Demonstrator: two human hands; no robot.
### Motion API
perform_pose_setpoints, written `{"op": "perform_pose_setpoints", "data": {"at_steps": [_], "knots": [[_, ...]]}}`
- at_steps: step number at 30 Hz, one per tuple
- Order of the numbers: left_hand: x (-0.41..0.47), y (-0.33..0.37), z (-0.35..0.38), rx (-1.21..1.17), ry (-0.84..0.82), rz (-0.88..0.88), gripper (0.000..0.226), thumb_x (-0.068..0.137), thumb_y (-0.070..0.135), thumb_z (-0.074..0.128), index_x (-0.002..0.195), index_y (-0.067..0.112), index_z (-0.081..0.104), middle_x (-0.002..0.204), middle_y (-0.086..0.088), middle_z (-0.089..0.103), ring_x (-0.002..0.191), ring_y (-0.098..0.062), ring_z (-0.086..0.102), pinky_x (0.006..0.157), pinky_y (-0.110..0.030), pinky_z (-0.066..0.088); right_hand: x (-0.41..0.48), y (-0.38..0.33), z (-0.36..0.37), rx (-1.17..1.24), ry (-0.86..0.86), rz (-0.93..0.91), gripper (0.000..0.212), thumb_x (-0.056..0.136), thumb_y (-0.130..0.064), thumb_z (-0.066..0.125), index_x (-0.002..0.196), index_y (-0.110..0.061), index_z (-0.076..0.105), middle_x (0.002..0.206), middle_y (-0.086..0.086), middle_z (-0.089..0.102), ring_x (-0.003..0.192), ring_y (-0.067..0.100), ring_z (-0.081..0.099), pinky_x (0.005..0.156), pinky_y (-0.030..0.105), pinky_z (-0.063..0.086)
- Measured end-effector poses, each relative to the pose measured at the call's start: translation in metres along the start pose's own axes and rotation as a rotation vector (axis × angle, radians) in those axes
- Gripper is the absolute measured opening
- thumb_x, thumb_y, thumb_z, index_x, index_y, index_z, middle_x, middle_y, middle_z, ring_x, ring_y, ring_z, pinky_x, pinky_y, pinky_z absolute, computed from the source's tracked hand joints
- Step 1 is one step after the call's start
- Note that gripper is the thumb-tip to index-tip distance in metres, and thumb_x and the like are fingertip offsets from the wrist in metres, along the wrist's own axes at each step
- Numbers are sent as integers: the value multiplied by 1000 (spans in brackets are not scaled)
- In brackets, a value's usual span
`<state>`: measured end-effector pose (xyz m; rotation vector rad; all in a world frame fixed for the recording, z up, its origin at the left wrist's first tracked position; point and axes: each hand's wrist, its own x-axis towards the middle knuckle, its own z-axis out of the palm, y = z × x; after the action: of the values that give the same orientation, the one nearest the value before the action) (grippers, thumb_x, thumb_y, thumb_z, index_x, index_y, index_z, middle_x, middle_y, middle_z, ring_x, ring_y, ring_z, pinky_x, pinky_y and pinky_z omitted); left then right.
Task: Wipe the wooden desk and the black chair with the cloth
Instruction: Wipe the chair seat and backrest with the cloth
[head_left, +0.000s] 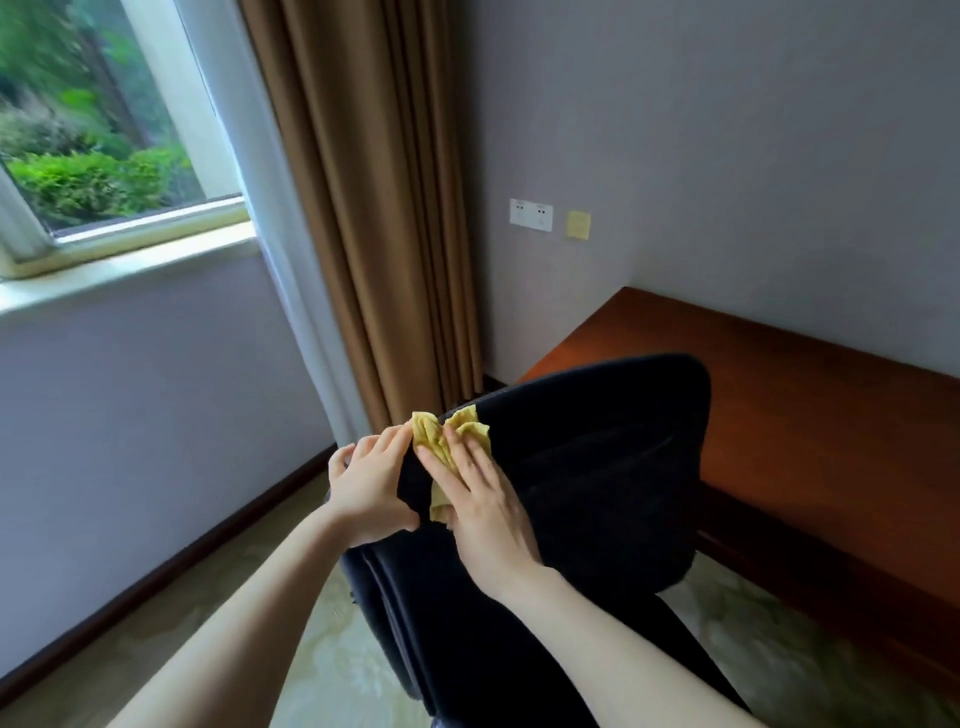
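Note:
The black chair (597, 467) stands in the middle of the view with its backrest toward me. A crumpled yellow cloth (457, 436) lies over the left top edge of the backrest. My right hand (483, 499) presses the cloth flat against the chair with straight fingers. My left hand (369, 483) grips the left edge of the backrest, thumb in front and fingers behind, fingertips touching the cloth. The wooden desk (810, 415) runs along the wall to the right, behind the chair.
A brown curtain (374, 208) hangs in the corner behind the chair, beside a window (104, 130) on the left. Wall sockets (531, 214) sit above the desk's far end. Pale patterned carpet (322, 639) covers the floor.

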<state>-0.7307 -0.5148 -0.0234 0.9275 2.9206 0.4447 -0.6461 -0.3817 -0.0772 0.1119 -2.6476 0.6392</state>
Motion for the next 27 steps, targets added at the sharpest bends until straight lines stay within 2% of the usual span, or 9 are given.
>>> {"op": "perform_pose_setpoints", "data": {"at_steps": [6,8,10,14,16,19,22,27], "knots": [[2,3,-2,-47,4,37,108,58,28,77,146,35,15,143,17,29,132,-9,23,110,-32,5,5,26,-13,-89,65,-66,81,89,0,56,147,-42,18,156,-10,1,145,9,2,112,30,19],[6,3,-1,-47,10,49,110,58,28,76,147,36,11,144,18,28,132,-9,22,110,-33,4,9,39,-21,-127,58,-79,77,91,-3,55,147,-42,18,157,-8,2,145,9,1,111,31,18],[10,2,0,-33,23,67,109,58,29,74,146,36,10,143,18,27,131,-9,21,107,-30,2,12,55,-30,-150,71,-36,74,93,-8,53,147,-43,17,156,-10,-3,143,3,-7,109,29,17],[14,6,4,-11,78,94,104,60,31,72,144,37,12,138,18,31,129,-9,24,106,-31,2,11,94,-56,-96,126,170,74,96,-16,50,142,-54,6,151,-26,-17,136,-11,-18,106,24,23],[15,8,6,9,117,102,101,60,35,71,143,38,13,137,19,32,128,-9,25,108,-34,2,12,110,-69,-43,189,314,72,97,-18,45,141,-58,3,150,-28,-20,138,-6,-16,104,25,21],[20,9,9,24,140,120,100,59,41,69,141,39,14,136,19,34,128,-9,25,109,-35,2,18,130,-86,63,311,504,68,95,-10,42,145,-46,15,157,-14,-12,144,8,-9,110,29,15],[25,11,12,26,161,138,99,59,41,69,143,37,16,138,17,35,128,-10,26,109,-37,3,29,141,-99,125,371,642,60,95,-7,41,145,-35,25,159,-4,-7,146,16,-4,112,33,14],[31,15,17,32,172,193,98,59,44,66,144,34,17,136,16,36,126,-11,28,108,-37,4,53,138,-108,309,669,893,44,100,-14,34,138,-34,41,159,-6,6,145,19,11,117,42,20]]}}
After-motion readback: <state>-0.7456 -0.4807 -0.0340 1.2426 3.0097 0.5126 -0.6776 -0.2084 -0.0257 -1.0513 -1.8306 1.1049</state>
